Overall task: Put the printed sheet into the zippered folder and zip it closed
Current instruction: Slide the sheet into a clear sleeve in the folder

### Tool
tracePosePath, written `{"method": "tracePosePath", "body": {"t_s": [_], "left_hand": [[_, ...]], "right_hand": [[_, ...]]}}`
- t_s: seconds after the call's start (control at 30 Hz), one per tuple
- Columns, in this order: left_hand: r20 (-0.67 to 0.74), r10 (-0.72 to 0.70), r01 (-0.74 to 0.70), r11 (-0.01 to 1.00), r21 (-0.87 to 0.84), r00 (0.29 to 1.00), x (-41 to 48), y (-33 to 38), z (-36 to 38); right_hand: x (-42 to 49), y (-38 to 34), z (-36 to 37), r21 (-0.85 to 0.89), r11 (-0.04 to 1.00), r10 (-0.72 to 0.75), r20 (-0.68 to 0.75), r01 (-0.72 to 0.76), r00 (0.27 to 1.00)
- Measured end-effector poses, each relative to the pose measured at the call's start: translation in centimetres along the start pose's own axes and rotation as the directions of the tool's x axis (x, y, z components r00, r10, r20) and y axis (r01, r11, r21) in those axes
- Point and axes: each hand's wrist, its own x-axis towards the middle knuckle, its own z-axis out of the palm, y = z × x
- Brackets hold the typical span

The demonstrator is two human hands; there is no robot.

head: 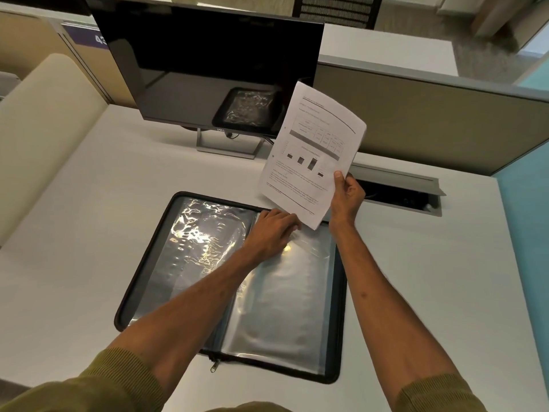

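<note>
The black zippered folder (154, 248) lies open flat on the white desk, showing shiny clear plastic sleeves on both halves. Its zipper pull (214, 365) hangs at the near edge by the spine. My right hand (346, 194) holds the printed sheet (312, 153) by its lower right corner, upright in the air above the folder's far right corner. The sheet carries text, a table and a small bar chart. My left hand (273, 230) rests on the top edge of the right-hand sleeves, fingers curled at the sleeve opening.
A dark Dell monitor (208, 69) on a metal stand stands just behind the folder. An open cable tray slot (398, 191) is set into the desk at the right. Partition walls (430, 120) border the desk behind and to the right.
</note>
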Motion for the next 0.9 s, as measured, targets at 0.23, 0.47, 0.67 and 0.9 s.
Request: {"method": "tracePosePath", "body": {"t_s": [0.23, 0.47, 0.67, 0.9], "left_hand": [[-0.021, -0.029, 0.028, 0.999, -0.035, 0.999, 0.5, 0.3, 0.2], [-0.012, -0.048, 0.048, 0.998, -0.027, 0.999, 1.1, 0.5, -0.1], [0.052, -0.018, 0.018, 1.000, 0.005, 0.999, 1.2, -0.2, -0.6], [0.124, -0.005, -0.015, 0.986, 0.163, 0.992, 1.1, -3.7, -2.4]], "right_hand": [[-0.8, 0.5, -1.2, -0.098, 0.995, -0.006, 0.039, 0.010, 0.999], [-0.8, 0.5, -2.4, -0.193, 0.980, -0.033, 0.081, 0.048, 0.996], [-0.7, 0.5, -3.0, -0.204, 0.979, -0.013, 0.084, 0.030, 0.996], [0.0, 0.5, -3.4, -0.174, 0.985, 0.036, 0.101, -0.018, 0.994]]}}
